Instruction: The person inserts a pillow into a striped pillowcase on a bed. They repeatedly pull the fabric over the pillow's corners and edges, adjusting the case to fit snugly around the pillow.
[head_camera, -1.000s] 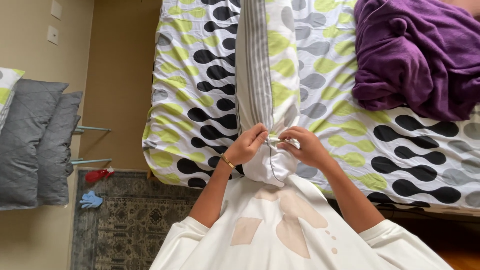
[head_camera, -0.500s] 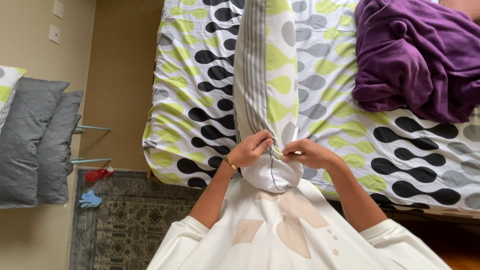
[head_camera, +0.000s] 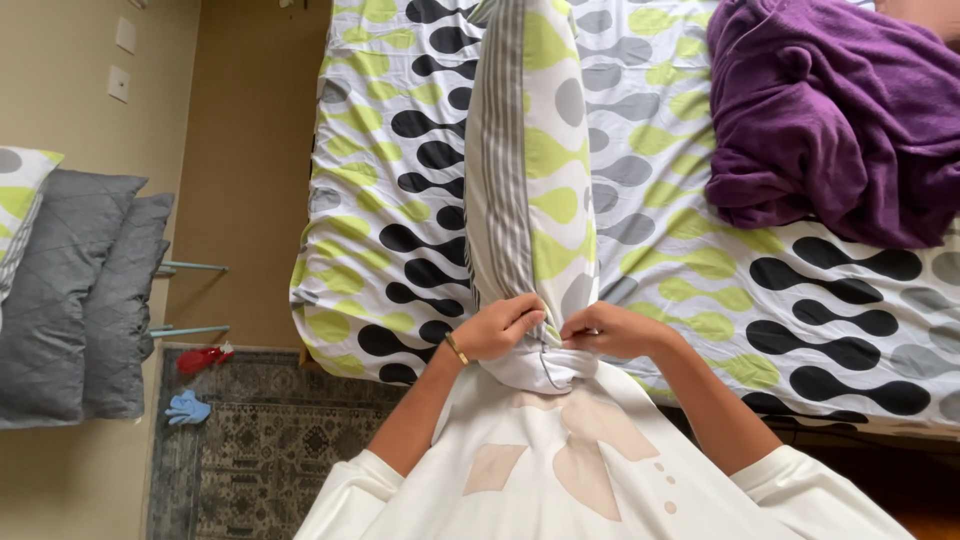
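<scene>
A long pillow (head_camera: 528, 180) in a patterned case of green, grey and white with a striped band stands against my chest, reaching out over the bed. My left hand (head_camera: 500, 327) grips the case's open end near the bottom, a gold bracelet on its wrist. My right hand (head_camera: 610, 330) pinches the same edge just beside it, the two hands nearly touching. White fabric of the pillow's end (head_camera: 540, 372) bulges below my fingers.
The bed (head_camera: 400, 200) carries a sheet with black, green and grey blobs. A purple blanket (head_camera: 830, 120) lies bunched on its right side. Grey pillows (head_camera: 85, 300) lean at the left wall. A patterned rug (head_camera: 260, 440) holds a blue glove and a red item.
Both hands have slid lower along the pillow's end and drawn closer together, pulling the case edge over the white end.
</scene>
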